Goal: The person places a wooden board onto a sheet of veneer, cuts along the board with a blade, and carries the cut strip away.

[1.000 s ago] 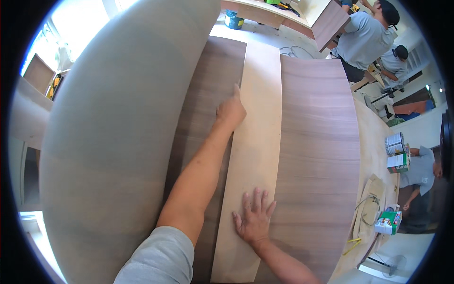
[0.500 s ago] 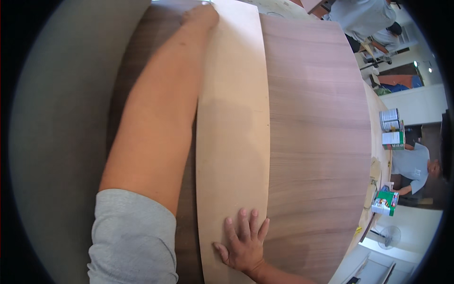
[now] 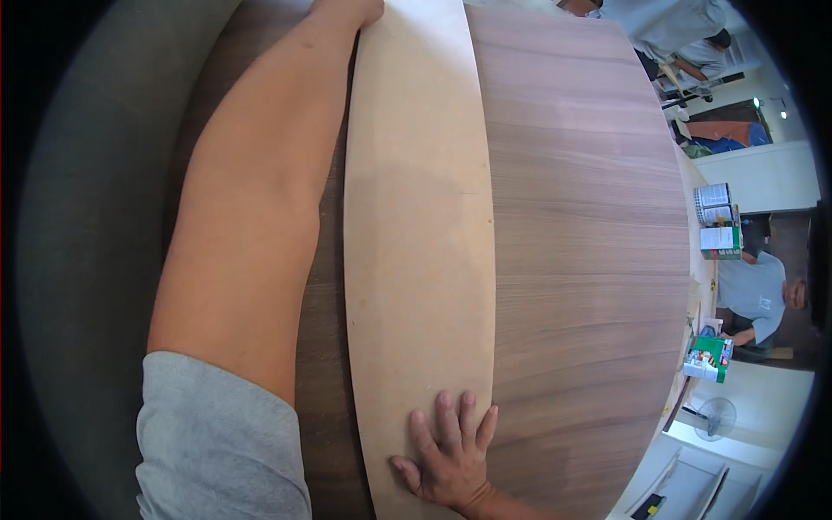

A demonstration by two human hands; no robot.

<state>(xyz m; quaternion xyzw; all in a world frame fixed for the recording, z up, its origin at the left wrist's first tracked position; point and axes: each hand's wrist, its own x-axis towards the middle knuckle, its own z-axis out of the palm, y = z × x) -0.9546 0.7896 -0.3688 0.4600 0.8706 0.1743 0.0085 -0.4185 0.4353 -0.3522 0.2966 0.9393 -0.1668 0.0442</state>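
A long pale wooden board (image 3: 419,217) lies lengthwise over a brown wood-grain panel (image 3: 589,217). My right hand (image 3: 451,464) rests flat on the board's near end, fingers spread, with the little finger at its right edge. Stretched far forward along the board's left side, my left arm ends in my left hand (image 3: 351,10) at the board's far left edge. The top of the picture cuts that hand off, so its fingers and anything in them are hidden.
To the right of the panel stand metal cans (image 3: 714,203) and a green-and-white box (image 3: 709,359). A person in a grey shirt (image 3: 750,293) is beyond them. Other people (image 3: 672,30) work at the far right. A fan (image 3: 716,419) stands at the lower right.
The view has shifted slightly. My left hand now sits higher in the picture, mostly out of frame, and the left arm appears further left. My right hand stays flat on the board.
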